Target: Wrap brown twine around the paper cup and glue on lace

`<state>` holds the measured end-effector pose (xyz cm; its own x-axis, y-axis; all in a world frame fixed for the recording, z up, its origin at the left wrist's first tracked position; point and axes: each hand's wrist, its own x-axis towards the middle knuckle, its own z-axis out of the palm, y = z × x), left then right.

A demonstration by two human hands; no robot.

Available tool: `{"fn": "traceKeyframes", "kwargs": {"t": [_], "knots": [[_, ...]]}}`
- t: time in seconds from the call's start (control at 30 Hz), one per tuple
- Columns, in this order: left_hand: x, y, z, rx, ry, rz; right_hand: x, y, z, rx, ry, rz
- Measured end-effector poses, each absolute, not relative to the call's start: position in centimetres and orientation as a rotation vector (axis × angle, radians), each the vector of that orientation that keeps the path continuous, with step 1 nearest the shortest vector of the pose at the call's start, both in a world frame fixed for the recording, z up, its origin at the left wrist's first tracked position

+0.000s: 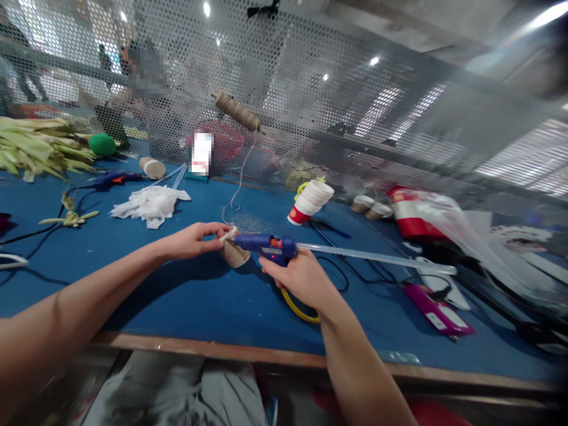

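Brown cup [235, 255], tilted, above blue table [195, 313]: left hand [205, 239] pinching white strip [231, 232] at its upper edge, fingertips nearly together. Blue glue gun [266, 243], three o'clock, nozzle near cup: right hand [304, 277] wrapped around grip. White fabric [148, 203], ten o'clock. Paper-cup stack [311, 200], two o'clock.

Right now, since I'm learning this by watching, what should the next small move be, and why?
Probably a small squeeze of the blue plastic glue gun: the right hand aims it at the small brown cup-shaped piece, near where the left hand pinches a white fabric-like strip. Any glue there is too small to tell.
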<state>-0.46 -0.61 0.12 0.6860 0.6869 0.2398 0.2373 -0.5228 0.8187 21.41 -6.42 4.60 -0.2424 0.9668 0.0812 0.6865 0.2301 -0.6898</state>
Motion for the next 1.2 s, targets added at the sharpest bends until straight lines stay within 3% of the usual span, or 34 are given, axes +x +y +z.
{"fn": "traceKeyframes", "kwargs": {"t": [1.2], "knots": [[-0.5,-0.5,-0.1,2.094,0.678,0.712,21.3,-6.3,4.5,-1.523,-1.947,0.806]]}}
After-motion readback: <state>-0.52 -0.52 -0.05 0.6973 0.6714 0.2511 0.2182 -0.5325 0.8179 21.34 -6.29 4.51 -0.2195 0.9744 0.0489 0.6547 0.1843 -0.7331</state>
